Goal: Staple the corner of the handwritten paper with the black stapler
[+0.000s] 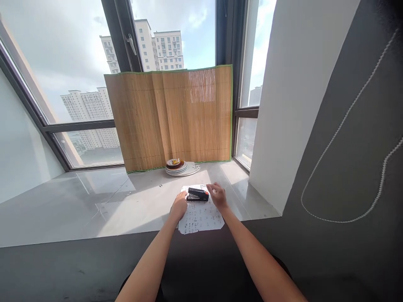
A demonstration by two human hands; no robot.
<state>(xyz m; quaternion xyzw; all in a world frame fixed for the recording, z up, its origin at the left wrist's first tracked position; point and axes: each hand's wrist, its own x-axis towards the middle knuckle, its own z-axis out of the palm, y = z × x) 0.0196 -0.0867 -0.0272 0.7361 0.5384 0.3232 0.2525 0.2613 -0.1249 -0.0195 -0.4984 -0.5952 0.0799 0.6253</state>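
A black stapler (198, 194) sat across the top edge of the printed sheets (200, 216), between the two hands. The left hand (179, 206) lay flat on the paper, fingers together, steadying it; the right hand (217, 194) touched the stapler's rear end, fingers loosely curled. The stapler looked placed but not pressed. Beyond the hands, stacked plates (179, 167) stood before a bamboo mat (171, 117) on the sill.
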